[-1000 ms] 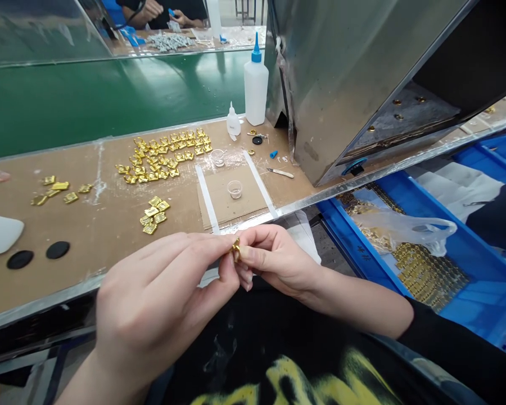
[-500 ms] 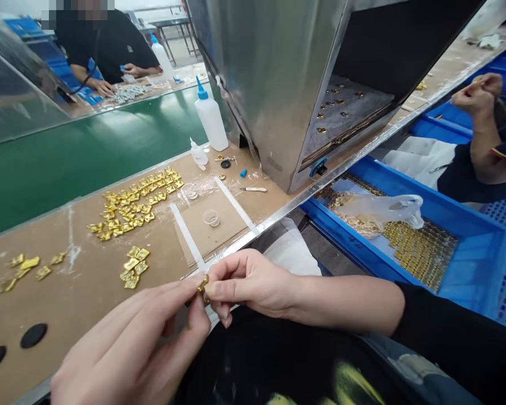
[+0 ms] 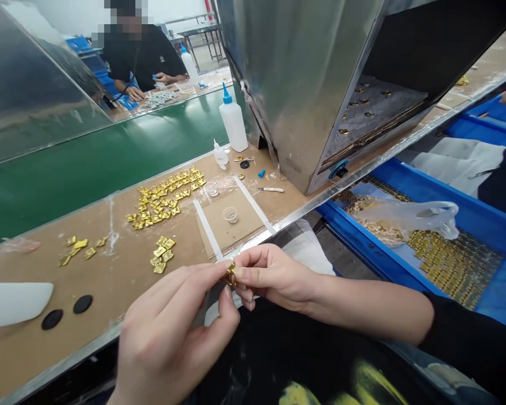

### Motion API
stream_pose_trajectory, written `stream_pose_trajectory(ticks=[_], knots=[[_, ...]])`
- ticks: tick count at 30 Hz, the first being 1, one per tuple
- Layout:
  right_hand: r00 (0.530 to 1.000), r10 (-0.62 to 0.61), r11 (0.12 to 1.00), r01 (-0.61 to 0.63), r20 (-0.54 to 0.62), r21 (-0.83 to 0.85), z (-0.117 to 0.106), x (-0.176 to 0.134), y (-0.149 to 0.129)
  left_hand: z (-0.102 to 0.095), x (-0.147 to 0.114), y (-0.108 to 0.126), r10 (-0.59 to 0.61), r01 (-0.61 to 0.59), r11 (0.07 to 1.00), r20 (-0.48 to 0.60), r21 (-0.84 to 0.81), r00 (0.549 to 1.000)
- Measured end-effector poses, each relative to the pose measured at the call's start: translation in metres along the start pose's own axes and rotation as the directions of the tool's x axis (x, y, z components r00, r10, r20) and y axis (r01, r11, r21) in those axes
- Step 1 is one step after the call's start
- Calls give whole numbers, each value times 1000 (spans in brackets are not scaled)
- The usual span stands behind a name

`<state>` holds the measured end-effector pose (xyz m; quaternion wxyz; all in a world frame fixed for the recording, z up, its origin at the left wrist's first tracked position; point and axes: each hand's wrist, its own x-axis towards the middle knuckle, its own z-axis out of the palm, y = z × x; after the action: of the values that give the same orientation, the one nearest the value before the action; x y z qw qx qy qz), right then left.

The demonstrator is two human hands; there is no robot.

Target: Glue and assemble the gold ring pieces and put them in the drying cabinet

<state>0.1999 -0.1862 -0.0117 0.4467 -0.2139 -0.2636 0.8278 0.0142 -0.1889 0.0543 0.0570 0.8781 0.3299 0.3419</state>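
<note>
A small gold-coloured ring (image 3: 231, 276) is held up in front of me, over the table's front edge. My right hand (image 3: 274, 275) pinches it between thumb and bent index finger. From the other side, my left hand (image 3: 172, 320) has its index fingertip on top of the ring and its thumb just under it. How firmly the left fingers grip is hard to see. Just beyond the hands lies a small cluster of gold square-faced pieces (image 3: 162, 254). Farther back are rows of similar gold pieces (image 3: 164, 197), and a few loose gold pieces (image 3: 81, 244) lie at the left.
A clear cup (image 3: 230, 215) stands on a taped cardboard sheet (image 3: 211, 225). Behind are a knife (image 3: 271, 189), a small dropper bottle (image 3: 220, 154) and a blue-capped bottle (image 3: 235, 124). A metal hood (image 3: 295, 84) rises at right, above a blue bin (image 3: 388, 264). A co-worker (image 3: 143, 59) sits opposite.
My view has swung left, so the scene shifts rightward and a white object shows more at left. Both hands stay at the ring; my left thumb sits a little farther from the index finger.
</note>
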Motion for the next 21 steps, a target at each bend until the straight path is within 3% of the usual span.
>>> stream_pose_trajectory(ticks=[21], knots=[[999, 23, 999, -23, -26, 25, 3, -2, 1, 2, -2, -1, 8, -8, 999, -6, 42, 1000]])
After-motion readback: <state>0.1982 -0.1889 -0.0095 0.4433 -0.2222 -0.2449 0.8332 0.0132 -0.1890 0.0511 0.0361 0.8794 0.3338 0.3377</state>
